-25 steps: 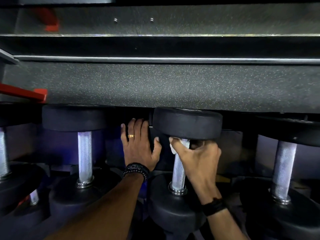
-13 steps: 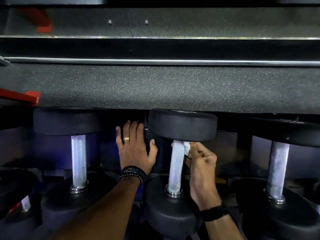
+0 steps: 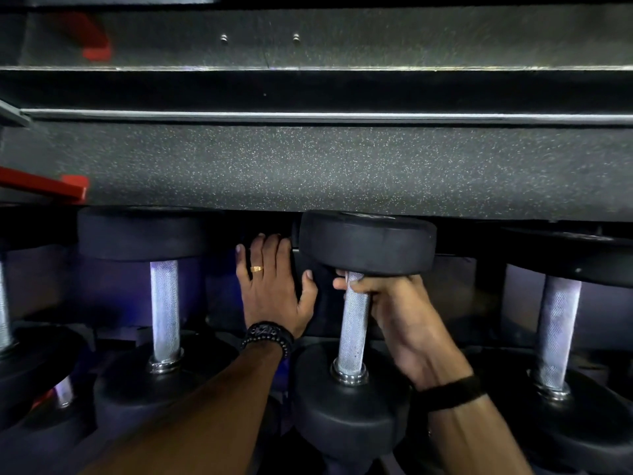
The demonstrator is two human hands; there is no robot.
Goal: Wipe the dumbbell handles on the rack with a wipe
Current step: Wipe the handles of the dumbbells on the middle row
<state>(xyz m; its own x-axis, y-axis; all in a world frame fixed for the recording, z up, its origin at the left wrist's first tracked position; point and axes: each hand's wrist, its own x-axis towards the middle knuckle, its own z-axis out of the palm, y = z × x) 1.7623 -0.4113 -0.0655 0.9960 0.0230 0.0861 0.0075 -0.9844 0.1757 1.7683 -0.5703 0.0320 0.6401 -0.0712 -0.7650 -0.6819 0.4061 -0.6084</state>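
Note:
The middle dumbbell's knurled steel handle (image 3: 352, 330) stands between its two black heads on the rack (image 3: 455, 296). My right hand (image 3: 407, 320) curls round the top of that handle, just under the upper head (image 3: 368, 245). The white wipe is hidden under its fingers. My left hand (image 3: 274, 289), wearing a ring and a bead bracelet, rests flat and open on the dark rack panel just left of this dumbbell.
More dumbbells stand on either side, with bare handles at the left (image 3: 165, 310) and the right (image 3: 556, 323). Beyond the rack lies speckled rubber floor (image 3: 342, 166). A red frame piece (image 3: 44, 186) pokes in at the left.
My right hand went from the handle's top to its right side with the wipe showing, then wrapped round the top again, covering the wipe. My left hand stayed flat in place.

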